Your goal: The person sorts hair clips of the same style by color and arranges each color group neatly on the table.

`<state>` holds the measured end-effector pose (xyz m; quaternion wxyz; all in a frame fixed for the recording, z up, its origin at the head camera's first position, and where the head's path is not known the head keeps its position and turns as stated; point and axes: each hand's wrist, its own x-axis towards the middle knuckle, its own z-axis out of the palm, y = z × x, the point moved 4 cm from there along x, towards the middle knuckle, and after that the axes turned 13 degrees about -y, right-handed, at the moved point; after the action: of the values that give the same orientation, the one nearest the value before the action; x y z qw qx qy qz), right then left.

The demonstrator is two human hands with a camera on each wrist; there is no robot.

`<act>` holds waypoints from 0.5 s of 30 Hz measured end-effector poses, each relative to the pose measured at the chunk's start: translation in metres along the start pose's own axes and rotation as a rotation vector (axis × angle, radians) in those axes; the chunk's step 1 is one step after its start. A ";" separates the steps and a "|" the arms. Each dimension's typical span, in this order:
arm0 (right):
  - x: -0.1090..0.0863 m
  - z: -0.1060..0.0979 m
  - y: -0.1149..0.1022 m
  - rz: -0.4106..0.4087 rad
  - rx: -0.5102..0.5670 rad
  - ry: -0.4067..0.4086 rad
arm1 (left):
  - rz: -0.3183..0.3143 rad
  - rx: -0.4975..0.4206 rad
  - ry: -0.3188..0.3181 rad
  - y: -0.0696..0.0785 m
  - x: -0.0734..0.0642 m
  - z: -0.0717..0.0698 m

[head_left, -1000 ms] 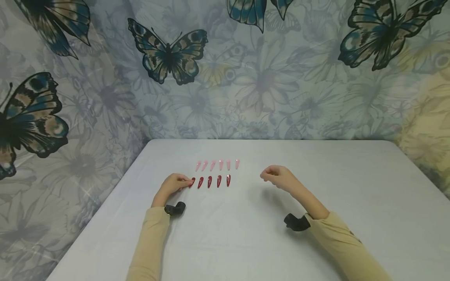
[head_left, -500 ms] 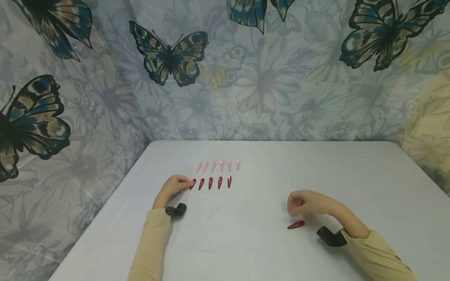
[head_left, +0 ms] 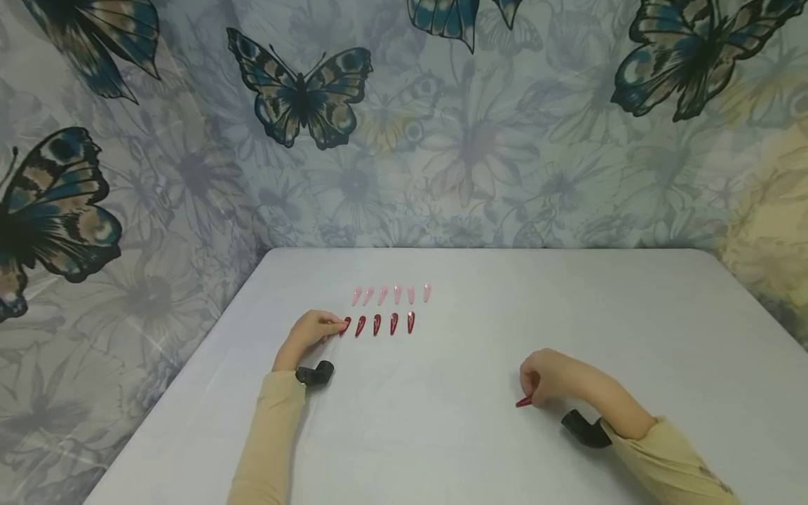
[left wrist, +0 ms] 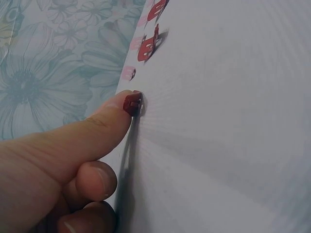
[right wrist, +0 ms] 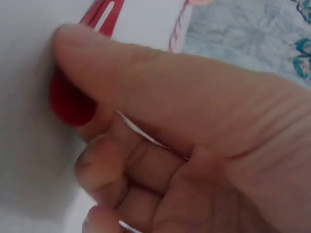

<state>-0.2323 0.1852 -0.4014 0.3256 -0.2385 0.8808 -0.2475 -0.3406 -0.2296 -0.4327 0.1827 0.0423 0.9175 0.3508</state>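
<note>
At the left end of a row of red snap hair clips, my left hand pinches the end clip. Its thumb lies over that clip in the left wrist view; the index finger is mostly hidden. Off to the right, lower on the table, my right hand holds another red snap hair clip between thumb and fingers. That clip's rounded end and slotted part show around the thumb in the right wrist view. Whether it touches the table is unclear.
Behind the red row lies a row of pink hair clips. Both rows are on a white-covered table. A butterfly-patterned cloth rises behind and to the left. Each wrist carries a black camera, such as the right one.
My right hand has moved right and toward me, away from the rows, and taken hold of the loose red hair clip. My left hand has stayed on the end clip.
</note>
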 end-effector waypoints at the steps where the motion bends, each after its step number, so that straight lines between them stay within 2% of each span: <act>1: 0.001 -0.001 0.001 -0.028 0.005 -0.017 | 0.000 0.002 0.002 0.000 0.000 0.000; 6: 0.007 -0.007 0.015 -0.231 0.123 -0.114 | 0.007 0.011 -0.003 -0.001 0.001 0.000; 9: 0.009 -0.011 0.024 -0.314 0.209 -0.136 | 0.006 0.009 -0.005 -0.002 0.002 0.000; 12: 0.010 -0.013 0.029 -0.342 0.232 -0.134 | 0.003 0.004 -0.004 -0.002 0.002 0.000; 15: 0.012 -0.013 0.031 -0.295 0.211 -0.117 | 0.005 0.001 -0.003 -0.001 0.002 -0.001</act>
<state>-0.2575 0.2053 -0.4167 0.3597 -0.3434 0.7850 -0.3694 -0.3427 -0.2308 -0.4337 0.1832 0.0451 0.9173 0.3506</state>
